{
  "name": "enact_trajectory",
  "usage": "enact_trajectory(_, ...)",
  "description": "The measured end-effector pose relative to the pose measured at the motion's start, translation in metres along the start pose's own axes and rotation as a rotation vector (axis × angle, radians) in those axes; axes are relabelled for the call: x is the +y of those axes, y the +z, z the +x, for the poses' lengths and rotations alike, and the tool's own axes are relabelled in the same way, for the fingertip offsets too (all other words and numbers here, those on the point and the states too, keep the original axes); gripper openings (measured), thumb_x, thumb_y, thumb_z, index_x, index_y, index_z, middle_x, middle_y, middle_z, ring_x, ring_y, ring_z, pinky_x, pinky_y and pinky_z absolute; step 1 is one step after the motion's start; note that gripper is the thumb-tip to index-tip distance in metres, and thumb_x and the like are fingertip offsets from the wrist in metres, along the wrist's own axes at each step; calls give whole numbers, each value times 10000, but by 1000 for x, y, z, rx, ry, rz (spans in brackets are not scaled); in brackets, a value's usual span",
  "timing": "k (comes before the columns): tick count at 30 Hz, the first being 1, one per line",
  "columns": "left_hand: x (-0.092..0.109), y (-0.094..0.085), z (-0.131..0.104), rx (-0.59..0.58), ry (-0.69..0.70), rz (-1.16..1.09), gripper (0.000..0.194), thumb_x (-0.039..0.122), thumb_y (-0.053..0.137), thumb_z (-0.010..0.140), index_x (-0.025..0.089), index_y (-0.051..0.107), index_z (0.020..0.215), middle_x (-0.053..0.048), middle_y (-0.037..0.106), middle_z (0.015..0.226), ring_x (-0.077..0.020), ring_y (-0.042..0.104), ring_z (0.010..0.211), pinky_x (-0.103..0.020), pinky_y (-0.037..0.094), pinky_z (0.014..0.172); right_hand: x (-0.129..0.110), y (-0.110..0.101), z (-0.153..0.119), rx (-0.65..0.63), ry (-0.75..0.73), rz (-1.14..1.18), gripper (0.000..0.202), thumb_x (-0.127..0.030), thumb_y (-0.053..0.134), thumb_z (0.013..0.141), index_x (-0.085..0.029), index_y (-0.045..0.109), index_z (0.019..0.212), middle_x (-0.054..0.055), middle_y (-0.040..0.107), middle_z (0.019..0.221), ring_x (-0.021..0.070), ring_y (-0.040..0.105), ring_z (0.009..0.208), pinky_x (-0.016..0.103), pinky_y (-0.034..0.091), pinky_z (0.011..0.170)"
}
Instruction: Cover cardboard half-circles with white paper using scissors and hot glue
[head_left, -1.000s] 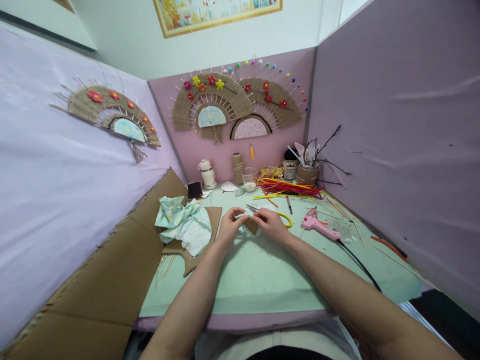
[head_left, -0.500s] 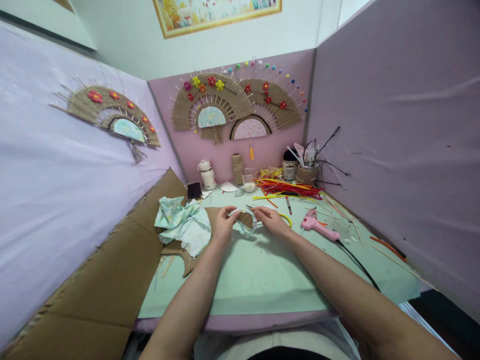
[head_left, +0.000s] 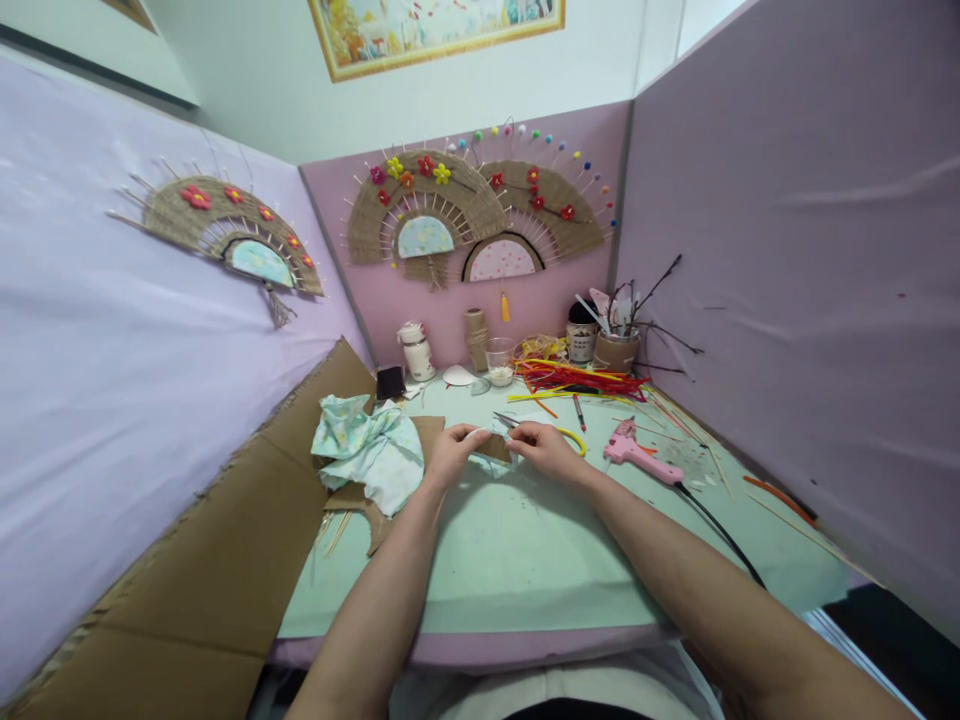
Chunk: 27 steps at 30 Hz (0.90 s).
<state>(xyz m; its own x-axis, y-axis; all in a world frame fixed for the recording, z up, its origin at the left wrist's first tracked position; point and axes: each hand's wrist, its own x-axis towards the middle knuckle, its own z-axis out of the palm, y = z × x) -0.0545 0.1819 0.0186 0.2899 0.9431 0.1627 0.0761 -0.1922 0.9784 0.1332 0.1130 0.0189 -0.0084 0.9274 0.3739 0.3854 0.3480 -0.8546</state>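
Observation:
Between my hands, above the middle of the table, is a small cardboard piece (head_left: 493, 448) edged with pale green fabric. My left hand (head_left: 453, 452) pinches its left end, with the thumb along the top edge. The fingers of my right hand (head_left: 546, 448) are closed on its right end. Scissors (head_left: 574, 441) with yellow handles lie on the table behind my right hand, which hides part of them; their blades point left. A crumpled pale green floral cloth (head_left: 375, 450) rests on cut cardboard (head_left: 379, 522) to the left.
A pink glue gun (head_left: 641, 452) with a black cord lies at the right. Red and yellow pipe cleaners (head_left: 581, 378), a twine spool (head_left: 475, 340), a white bottle (head_left: 415, 350) and a pot of twigs (head_left: 616, 350) stand behind. Large cardboard (head_left: 202, 530) leans at the left.
My hands have turned the cardboard piece; its raised fabric edge shows less now, and my fingers have come closer together along its upper edge. The view has shifted very slightly.

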Motion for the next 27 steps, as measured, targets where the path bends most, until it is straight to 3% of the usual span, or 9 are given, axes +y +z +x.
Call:
enact_trajectory(9, 11, 9, -10, -26, 29, 64, 344, 484, 778, 599, 152, 712, 655, -16, 671, 639, -157, 565, 644, -264, 417, 649, 3, 0, 3, -1, -25, -24, 360, -452, 523, 854, -154, 689, 738, 5, 596, 657, 145, 502, 626, 254, 384, 590)
enact_trajectory(16, 20, 17, -19, -5, 6, 45, 336, 471, 793, 568, 151, 716, 629, -16, 660, 619, -160, 557, 644, -257, 416, 630, 5, 5, 1, 66, -81, -100, 290, -388, 567, 840, -181, 634, 649, 15, 587, 669, 160, 506, 677, 269, 376, 650)
enact_trajectory(22, 12, 16, -14, 49, -43, -44, 344, 473, 797, 575, 149, 727, 666, -5, 648, 612, -149, 548, 633, -250, 405, 628, 5, 6, 2, 76, -74, -102, 353, -425, 487, 879, -189, 614, 649, 14, 582, 659, 167, 510, 673, 264, 376, 634)
enact_trajectory(27, 3, 14, -7, 69, -104, -150, 463, 552, 805, 544, 132, 734, 725, -21, 646, 630, -140, 544, 601, -252, 413, 595, 4, 3, 3, 78, -28, -91, 335, -415, 542, 825, -183, 587, 587, -3, 552, 596, 158, 493, 626, 257, 364, 600)
